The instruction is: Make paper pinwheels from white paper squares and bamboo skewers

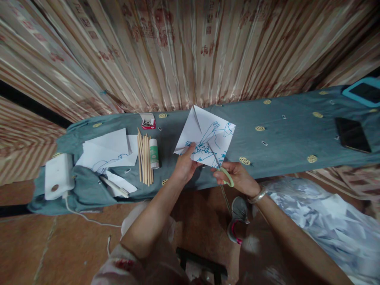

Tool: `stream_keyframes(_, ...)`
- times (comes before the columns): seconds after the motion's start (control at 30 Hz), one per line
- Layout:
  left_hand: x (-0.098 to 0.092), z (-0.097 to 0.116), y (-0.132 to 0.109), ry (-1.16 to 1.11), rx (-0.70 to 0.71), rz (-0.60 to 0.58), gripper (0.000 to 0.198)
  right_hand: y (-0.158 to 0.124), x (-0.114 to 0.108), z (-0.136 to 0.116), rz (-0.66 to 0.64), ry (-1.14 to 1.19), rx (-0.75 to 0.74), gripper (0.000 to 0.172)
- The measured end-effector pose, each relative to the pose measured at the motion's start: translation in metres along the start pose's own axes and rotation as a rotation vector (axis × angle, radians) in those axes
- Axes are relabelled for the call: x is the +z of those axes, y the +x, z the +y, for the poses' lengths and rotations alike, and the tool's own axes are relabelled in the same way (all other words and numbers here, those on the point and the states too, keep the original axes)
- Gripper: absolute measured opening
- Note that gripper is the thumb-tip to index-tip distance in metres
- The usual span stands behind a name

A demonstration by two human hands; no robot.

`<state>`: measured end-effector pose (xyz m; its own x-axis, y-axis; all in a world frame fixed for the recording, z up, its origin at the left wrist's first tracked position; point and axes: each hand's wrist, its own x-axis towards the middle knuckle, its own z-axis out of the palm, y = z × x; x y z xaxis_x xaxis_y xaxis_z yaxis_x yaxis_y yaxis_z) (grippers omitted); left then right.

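Note:
A white sheet of paper [218, 136] with blue line drawings is held up over the cloth-covered table, and a slit runs down from its top edge. My left hand [184, 164] pinches its lower left part, thumb on top. In my right hand [237, 177] is a pair of scissors [228, 179] with pale green handles, gripped through the loops. Their blades lie across the lower right part of the sheet. Whether the blades are cutting at this instant is too small to tell.
Left of the paper are a glue stick [154, 153], wooden sticks [144, 160], a small red box [148, 122], paper pieces [103, 148] and a white corded device [58, 177]. A black phone [352, 134] and blue-framed tablet [363, 92] lie right. A paper-filled plastic bag [326, 213] sits below.

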<state>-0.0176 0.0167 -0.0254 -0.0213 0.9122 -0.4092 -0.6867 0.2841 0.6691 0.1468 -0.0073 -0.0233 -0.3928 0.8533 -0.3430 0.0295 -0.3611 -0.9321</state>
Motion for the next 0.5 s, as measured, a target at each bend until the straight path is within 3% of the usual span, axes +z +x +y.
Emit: stream_keyframes(0.5,0.0019,0.0014,-0.0019,-0.017,0.003,-0.02,0.011,0.0014,-0.0001,0.0057,0.045,0.044,0.027,0.039)
